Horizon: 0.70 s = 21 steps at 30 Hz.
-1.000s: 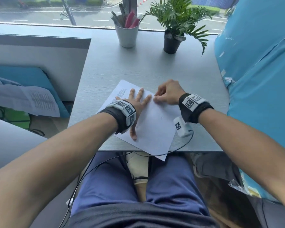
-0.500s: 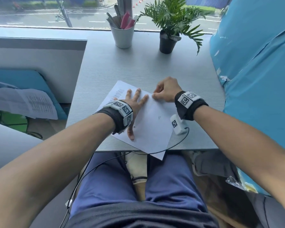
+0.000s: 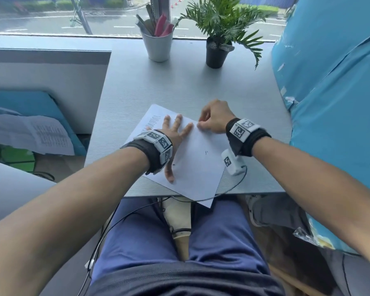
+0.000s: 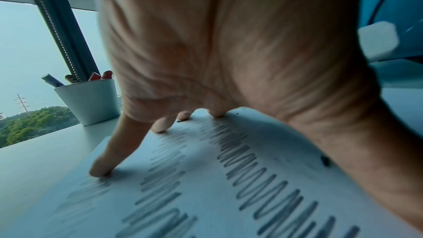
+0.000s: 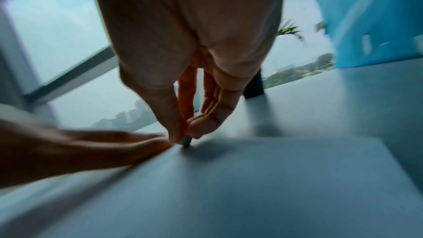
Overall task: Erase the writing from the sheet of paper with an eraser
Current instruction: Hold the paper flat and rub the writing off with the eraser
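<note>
Thin white sheet of paper (image 3: 192,167) lying flat and askew on the matte grey desk (image 3: 179,86), near corner overhanging the front edge, rows of grey pencil zigzags (image 4: 263,178) across its far-left part. Pinned by the left hand (image 3: 173,135), a released grip with straight splayed fingers (image 4: 107,160) pressing tips down on the scribbles; a small dark eraser (image 5: 186,141) nipped between thumb and fingertips of the right hand (image 3: 214,119), a grasping grip, its tip on the paper just beside the left index finger. Beyond, well apart, a tapered white cup (image 3: 157,45) of pens and a leafy plant in a black pot (image 3: 216,53).
</note>
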{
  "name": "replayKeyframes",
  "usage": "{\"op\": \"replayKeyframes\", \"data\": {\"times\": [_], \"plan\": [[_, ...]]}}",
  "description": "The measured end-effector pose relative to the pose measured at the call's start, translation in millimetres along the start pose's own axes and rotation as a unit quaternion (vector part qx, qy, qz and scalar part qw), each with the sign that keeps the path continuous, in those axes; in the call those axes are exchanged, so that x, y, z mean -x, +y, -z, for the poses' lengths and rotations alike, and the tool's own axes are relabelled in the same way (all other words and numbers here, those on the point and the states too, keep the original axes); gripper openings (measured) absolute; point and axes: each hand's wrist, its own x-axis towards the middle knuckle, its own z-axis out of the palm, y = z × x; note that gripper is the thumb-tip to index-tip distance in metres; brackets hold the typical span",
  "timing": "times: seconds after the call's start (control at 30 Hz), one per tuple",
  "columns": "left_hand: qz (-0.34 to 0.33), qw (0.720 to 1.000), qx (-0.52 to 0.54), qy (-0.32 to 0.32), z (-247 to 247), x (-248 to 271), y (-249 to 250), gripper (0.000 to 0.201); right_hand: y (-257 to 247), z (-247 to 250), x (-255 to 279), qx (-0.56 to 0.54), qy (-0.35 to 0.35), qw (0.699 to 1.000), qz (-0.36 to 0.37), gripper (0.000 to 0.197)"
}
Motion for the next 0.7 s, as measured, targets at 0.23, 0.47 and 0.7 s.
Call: {"op": "replayKeyframes", "data": {"times": [0.23, 0.47, 0.7], "plan": [[0.002, 1.000, -0.012, 0.000, 1, 2, 3, 0.180, -11, -20, 34, -0.012, -0.141, 0.987, 0.071, 0.006], [-0.002, 1.000, -0.006, 0.007, 2, 4, 4, 0.180, 2, -5, 7, -0.021, -0.025, 0.999, 0.020, 0.007], [-0.007, 1.000, -0.015, 0.002, 2, 5, 5, 0.179, -3, -13, 21, -0.019, -0.113, 0.992, 0.051, 0.006]]}}
